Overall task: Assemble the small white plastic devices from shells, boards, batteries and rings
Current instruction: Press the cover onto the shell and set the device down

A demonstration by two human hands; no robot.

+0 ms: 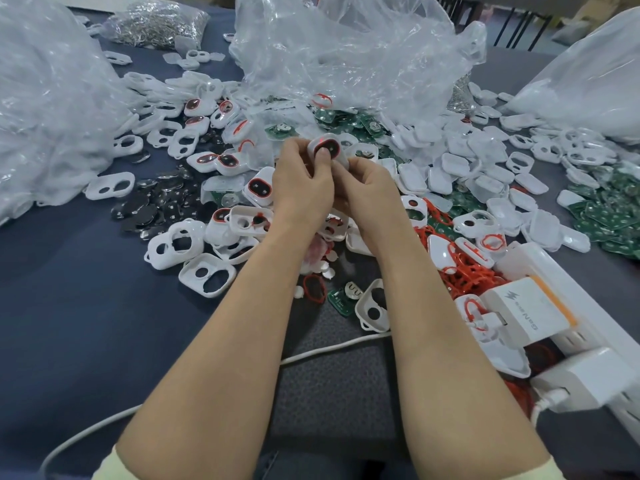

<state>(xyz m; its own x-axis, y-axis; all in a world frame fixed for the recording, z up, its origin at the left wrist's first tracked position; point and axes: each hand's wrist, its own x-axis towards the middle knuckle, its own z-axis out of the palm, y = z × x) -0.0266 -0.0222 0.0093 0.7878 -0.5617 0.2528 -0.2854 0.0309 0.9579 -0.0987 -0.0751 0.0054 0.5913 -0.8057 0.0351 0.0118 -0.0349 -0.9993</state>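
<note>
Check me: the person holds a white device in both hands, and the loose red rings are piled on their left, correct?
No: the head view shows the loose red rings piled on their right; left hand and right hand do hold the white device.

Pale yellow sleeves (107, 467) end near the elbows, leaving both forearms (221, 358) bare.

Two hands (301, 188), two chargers (530, 311), perhaps five bags (346, 46)

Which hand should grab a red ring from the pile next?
Right, probably. The ring pile lies nearer the right hand, on its side; the left hand would have to cross over. Both grip the device.
</note>
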